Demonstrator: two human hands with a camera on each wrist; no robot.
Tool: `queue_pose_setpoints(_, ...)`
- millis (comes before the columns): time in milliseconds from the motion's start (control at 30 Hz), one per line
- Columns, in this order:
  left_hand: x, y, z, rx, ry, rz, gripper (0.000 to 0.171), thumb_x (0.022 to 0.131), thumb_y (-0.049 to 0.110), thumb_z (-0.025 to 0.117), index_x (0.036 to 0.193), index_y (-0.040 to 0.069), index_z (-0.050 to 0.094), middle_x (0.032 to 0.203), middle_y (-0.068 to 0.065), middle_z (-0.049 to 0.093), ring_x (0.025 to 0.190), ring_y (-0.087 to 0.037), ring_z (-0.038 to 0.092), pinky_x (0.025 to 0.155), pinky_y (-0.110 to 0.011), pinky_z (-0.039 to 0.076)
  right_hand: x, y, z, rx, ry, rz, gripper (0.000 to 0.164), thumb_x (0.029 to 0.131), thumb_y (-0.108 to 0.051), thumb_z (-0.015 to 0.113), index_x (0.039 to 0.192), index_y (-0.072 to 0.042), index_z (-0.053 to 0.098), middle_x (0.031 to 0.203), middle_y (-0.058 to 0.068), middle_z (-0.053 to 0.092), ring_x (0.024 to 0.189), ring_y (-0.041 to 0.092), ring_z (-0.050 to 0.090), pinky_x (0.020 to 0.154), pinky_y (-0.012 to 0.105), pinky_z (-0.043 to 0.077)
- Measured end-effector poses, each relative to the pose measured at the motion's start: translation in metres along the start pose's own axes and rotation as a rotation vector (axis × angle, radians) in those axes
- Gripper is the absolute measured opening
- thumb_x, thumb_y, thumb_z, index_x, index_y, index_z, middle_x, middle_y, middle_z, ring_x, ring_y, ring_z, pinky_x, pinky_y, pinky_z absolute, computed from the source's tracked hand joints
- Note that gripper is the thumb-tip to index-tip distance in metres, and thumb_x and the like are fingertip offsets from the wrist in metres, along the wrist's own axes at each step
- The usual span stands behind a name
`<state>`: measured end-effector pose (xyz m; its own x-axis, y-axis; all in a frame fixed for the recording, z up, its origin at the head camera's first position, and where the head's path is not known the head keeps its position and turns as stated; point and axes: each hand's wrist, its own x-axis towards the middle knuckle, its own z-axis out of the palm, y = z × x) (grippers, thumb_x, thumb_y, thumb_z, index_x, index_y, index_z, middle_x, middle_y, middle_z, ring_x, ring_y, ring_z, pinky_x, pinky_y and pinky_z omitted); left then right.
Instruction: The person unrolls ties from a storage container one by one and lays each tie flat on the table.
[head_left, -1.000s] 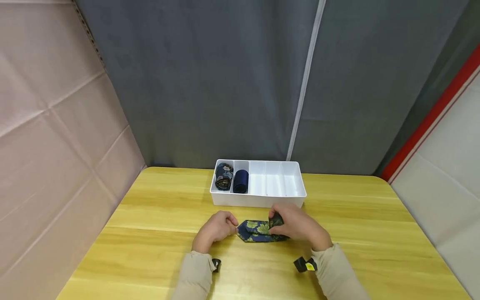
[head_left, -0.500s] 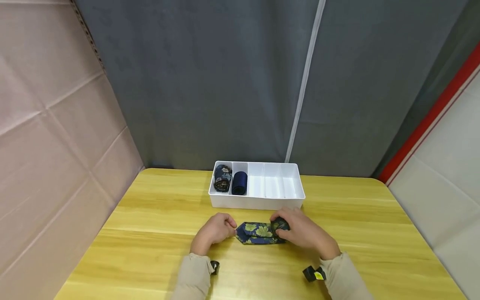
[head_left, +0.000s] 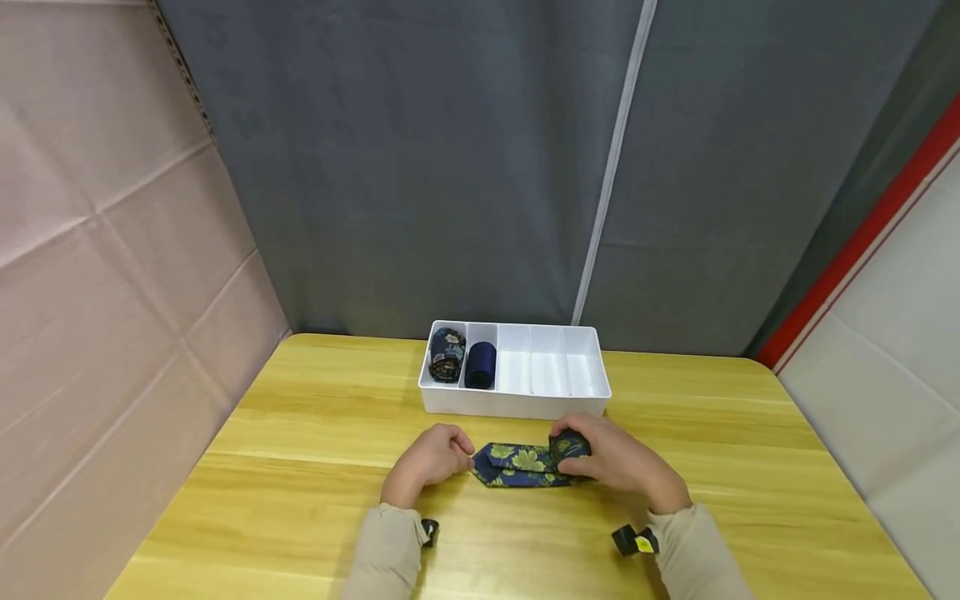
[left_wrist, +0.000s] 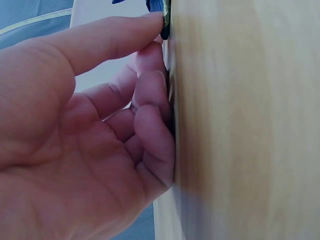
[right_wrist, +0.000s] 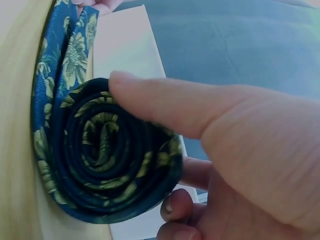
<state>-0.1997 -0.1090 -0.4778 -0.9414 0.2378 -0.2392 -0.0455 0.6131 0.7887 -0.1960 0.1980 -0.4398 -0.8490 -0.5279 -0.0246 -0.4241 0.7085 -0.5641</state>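
A navy necktie (head_left: 517, 467) with yellow-green flowers lies on the table, its pointed end toward the left. My left hand (head_left: 433, 460) pinches that tip between thumb and forefinger; in the left wrist view only a bit of the necktie (left_wrist: 166, 20) shows at the thumb, and the other fingers are curled against the tabletop. The opposite end is coiled into a roll (right_wrist: 107, 155), a spiral of several layers. My right hand (head_left: 618, 462) grips this roll, thumb on the near side and fingers on the far side. A flat doubled stretch runs between the hands.
Behind the hands stands a white divided box (head_left: 517, 405). Its left compartments hold a dark flowered rolled tie (head_left: 447, 354) and a plain navy roll (head_left: 481, 365). A grey curtain (head_left: 450, 167) hangs beyond the wooden table (head_left: 300, 467).
My right hand and the roll have shifted a little to the right, baring more of the flat stretch. The left hand stays at the tip; the box has not moved.
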Motion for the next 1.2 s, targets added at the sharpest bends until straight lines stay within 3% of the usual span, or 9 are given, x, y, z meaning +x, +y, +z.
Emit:
queue_pose_setpoints(300,0.001,0.0,0.0,-0.006,-0.006,0.001,0.011,0.084,0.005,0.075,0.091,0.006,0.067,0.076,-0.001,0.059,0.068,-0.014,0.053,0.064,-0.027,0.043,-0.004,0.002,-0.008,-0.015,-0.02,-0.005,0.035,0.091,-0.015,0.077,0.123,-0.016,0.063,0.123,0.005,0.065,0.11,0.021,0.063,0.091,0.04,0.055)
queue_pose_setpoints(533,0.001,-0.001,0.0,0.005,-0.004,0.007,0.01,0.084,0.005,0.074,0.091,0.007,0.067,0.075,-0.001,0.059,0.068,-0.014,0.053,0.064,-0.027,0.043,-0.009,0.005,-0.014,-0.038,-0.015,-0.022,0.039,0.093,-0.006,0.07,0.13,-0.015,0.066,0.127,0.01,0.06,0.117,0.029,0.061,0.097,0.049,0.052)
queue_pose_setpoints(667,0.001,-0.001,0.001,0.016,0.0,0.013,0.009,0.085,0.005,0.074,0.091,0.007,0.068,0.076,-0.001,0.059,0.068,-0.014,0.053,0.064,-0.027,0.043,-0.008,0.008,-0.014,-0.001,-0.013,0.04,0.034,0.094,-0.02,0.073,0.128,-0.016,0.066,0.125,0.008,0.059,0.112,0.024,0.06,0.096,0.046,0.052)
queue_pose_setpoints(800,0.001,0.0,0.001,0.032,0.019,0.012,0.008,0.084,0.005,0.072,0.091,0.007,0.068,0.076,-0.001,0.059,0.068,-0.014,0.053,0.064,-0.028,0.043,-0.004,0.012,-0.012,0.054,0.022,0.083,0.039,0.09,-0.036,0.079,0.12,-0.016,0.063,0.12,0.004,0.062,0.104,0.018,0.057,0.093,0.042,0.051)
queue_pose_setpoints(1067,0.001,0.001,0.0,0.065,0.043,0.007,0.003,0.087,0.011,0.07,0.088,0.009,0.068,0.079,-0.002,0.061,0.07,-0.016,0.054,0.063,-0.029,0.042,0.0,0.02,-0.01,0.089,0.051,0.085,0.035,0.089,-0.031,0.08,0.115,-0.017,0.061,0.121,0.002,0.065,0.107,0.019,0.058,0.097,0.045,0.05)
queue_pose_setpoints(1200,0.002,0.0,0.001,0.067,0.043,-0.004,0.011,0.088,0.017,0.074,0.085,0.01,0.067,0.08,-0.001,0.063,0.071,-0.017,0.054,0.063,-0.029,0.042,0.0,0.021,-0.01,0.093,0.048,0.088,0.036,0.088,-0.033,0.08,0.115,-0.018,0.062,0.12,0.002,0.066,0.106,0.019,0.059,0.095,0.044,0.05)
